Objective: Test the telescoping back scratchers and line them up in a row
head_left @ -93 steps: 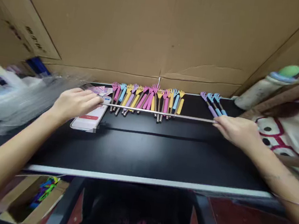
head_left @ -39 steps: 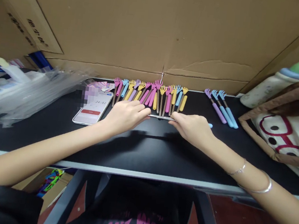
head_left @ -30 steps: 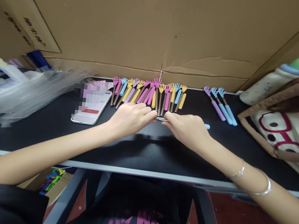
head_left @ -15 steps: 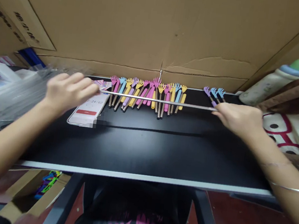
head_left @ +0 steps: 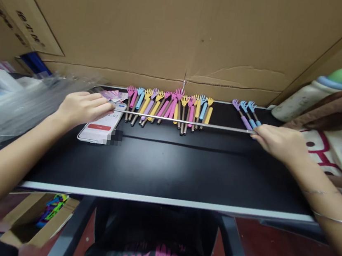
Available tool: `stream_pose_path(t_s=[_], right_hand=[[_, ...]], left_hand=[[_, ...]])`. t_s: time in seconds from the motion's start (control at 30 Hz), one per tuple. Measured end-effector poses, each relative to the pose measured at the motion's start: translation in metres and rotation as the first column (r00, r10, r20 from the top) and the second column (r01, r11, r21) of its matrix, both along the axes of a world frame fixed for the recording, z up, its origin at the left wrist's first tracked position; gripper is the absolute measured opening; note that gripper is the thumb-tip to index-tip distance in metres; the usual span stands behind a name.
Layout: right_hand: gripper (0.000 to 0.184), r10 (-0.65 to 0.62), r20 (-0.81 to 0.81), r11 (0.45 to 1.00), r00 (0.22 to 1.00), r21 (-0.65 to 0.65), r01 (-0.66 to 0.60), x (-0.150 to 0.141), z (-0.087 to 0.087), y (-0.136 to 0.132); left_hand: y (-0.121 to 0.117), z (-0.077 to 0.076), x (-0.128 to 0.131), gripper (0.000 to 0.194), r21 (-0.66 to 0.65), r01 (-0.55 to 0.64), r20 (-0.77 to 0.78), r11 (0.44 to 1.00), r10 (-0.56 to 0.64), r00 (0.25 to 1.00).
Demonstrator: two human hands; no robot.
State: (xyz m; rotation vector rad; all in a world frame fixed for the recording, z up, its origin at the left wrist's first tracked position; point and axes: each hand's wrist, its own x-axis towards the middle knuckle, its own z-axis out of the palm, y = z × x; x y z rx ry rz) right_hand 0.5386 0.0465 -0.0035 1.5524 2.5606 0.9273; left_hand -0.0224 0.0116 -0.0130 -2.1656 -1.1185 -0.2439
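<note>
A thin metal telescopic back scratcher (head_left: pixel 178 121) is stretched out level above the black table, both ends hidden in my fists. My left hand (head_left: pixel 82 111) is closed on one end, over the upper part of a phone (head_left: pixel 98 132). The other end sits in my closed right hand (head_left: pixel 276 144), close to three back scratchers with purple and blue handles (head_left: pixel 245 121). Behind the rod lies a row of back scratchers with small hand-shaped heads in pink, yellow, blue and purple (head_left: pixel 170 108).
Clear plastic bags (head_left: pixel 36 105) lie at the left. At the right are a white bottle with a green top (head_left: pixel 307 99) and a fabric bag (head_left: pixel 320 150). Cardboard (head_left: pixel 170 28) walls the back. Below the table's front edge (head_left: pixel 162 201) is an open box (head_left: pixel 31 219) with colourful items.
From close together about a second ago, my hands have moved apart, and the back scratcher has lengthened between them. Over the last half second it has dropped slightly.
</note>
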Motion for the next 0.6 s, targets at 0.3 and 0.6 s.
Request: stream_pose_path(t_s=[0.3, 0.6], right_hand=[[0.047, 0.224, -0.055, 0.967, 0.973, 0.133, -0.215, -0.070, -0.002, -0.001], [0.045, 0.366, -0.062, 0.930, 0.929, 0.061, -0.362, -0.173, -0.003, -0.046]], left_hand=[[-0.001, 0.001, 0.085, 0.034, 0.097, 0.090, 0.025, 0.991, -0.093, 0.995], [-0.023, -0.001, 0.176, 0.024, 0.118, 0.231, 0.042, 0.966, -0.237, 0.971]])
